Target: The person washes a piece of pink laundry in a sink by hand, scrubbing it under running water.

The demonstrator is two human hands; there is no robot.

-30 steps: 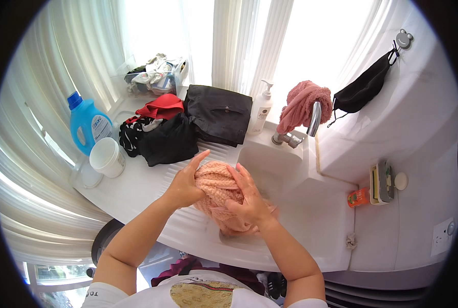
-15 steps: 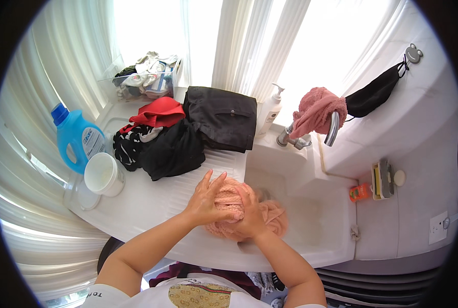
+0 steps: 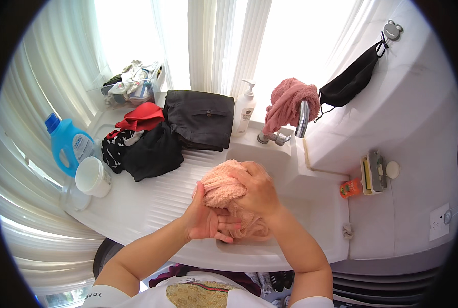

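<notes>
A bunched pink towel (image 3: pixel 222 180) is up above the left edge of the sink, its lower folds hanging into the basin. My right hand (image 3: pixel 261 191) grips it from the right, fingers curled over the top. My left hand (image 3: pixel 202 219) is turned palm up on the towel's left side. Its thumb rests against the cloth, while its fingers stretch out apart below the bunch, open. The white sink basin (image 3: pixel 311 205) holds cloudy water. Part of the towel's underside is hidden behind my hands.
Black pants (image 3: pixel 201 119), a black garment (image 3: pixel 154 153) and a red cloth (image 3: pixel 142 117) lie on the ribbed board. A blue detergent bottle (image 3: pixel 70 146) and white tub (image 3: pixel 93 177) stand left. The faucet (image 3: pixel 303 119), draped with a rose towel (image 3: pixel 289 102), stands behind the basin beside a pump bottle (image 3: pixel 244 110).
My left hand has loosened and turned palm up, sliding lower along the towel. My right hand has moved up over its top right side. The view has shifted slightly right.
</notes>
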